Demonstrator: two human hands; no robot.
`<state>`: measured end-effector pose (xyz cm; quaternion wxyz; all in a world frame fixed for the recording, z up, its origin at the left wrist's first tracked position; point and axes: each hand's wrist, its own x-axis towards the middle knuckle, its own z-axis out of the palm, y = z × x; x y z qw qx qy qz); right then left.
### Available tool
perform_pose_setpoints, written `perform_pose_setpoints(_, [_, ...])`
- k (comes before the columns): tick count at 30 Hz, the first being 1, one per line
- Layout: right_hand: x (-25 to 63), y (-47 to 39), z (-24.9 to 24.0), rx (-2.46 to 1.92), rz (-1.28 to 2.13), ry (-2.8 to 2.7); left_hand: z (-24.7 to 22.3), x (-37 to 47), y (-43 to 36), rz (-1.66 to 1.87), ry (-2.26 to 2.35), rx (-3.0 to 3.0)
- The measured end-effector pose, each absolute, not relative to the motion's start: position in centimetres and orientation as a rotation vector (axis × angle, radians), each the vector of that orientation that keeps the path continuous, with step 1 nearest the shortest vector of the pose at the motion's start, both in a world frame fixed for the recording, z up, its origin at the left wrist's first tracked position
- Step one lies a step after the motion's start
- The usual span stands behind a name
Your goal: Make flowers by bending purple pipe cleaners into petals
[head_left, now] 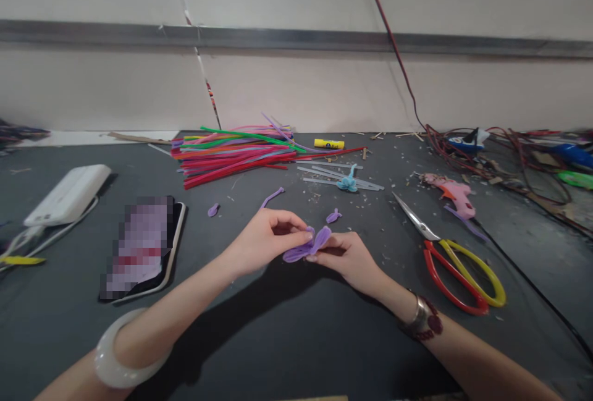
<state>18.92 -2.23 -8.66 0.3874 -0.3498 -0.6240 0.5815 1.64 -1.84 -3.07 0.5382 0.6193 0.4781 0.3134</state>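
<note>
Above the middle of the dark table, both hands pinch one purple pipe-cleaner flower (296, 255) with several petal-shaped loops. My left hand (262, 240) grips it from the left between thumb and fingers. From the right, my right hand (352, 260) holds its lower edge between thumb and forefinger. Just beyond the fingers lies a small purple loop (333, 215). A second purple loop (214, 210) rests farther left, and a bent purple pipe cleaner (272, 198) sticks out behind my left hand. Where the petals join is partly covered by my fingertips.
Coloured pipe cleaners (236, 157) lie at the back, near clear glue sticks (324, 172) and a light-blue flower (347, 182). Scissors (435, 240) and a pink glue gun (451, 194) are on the right. A phone (139, 249) and white power bank (69, 194) lie left.
</note>
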Motion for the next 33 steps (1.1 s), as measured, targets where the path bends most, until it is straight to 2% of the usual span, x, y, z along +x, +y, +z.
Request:
perform_pose_setpoints(16, [19.0, -2.2, -8.6, -0.934, 1.414, -1.602, -3.7, 2.1, -1.8, 0.883, 1.199, 1.264])
perform_pose_setpoints(27, [19.1, -2.3, -8.6, -0.920, 1.489, -1.627, -2.4, 0.2, -0.9, 0.683, 0.932, 1.639])
perform_pose_setpoints(33, [19.1, -2.3, -8.7, -0.907, 1.552, -1.623, -2.3, 0.2, -1.0, 0.673, 1.007, 1.662])
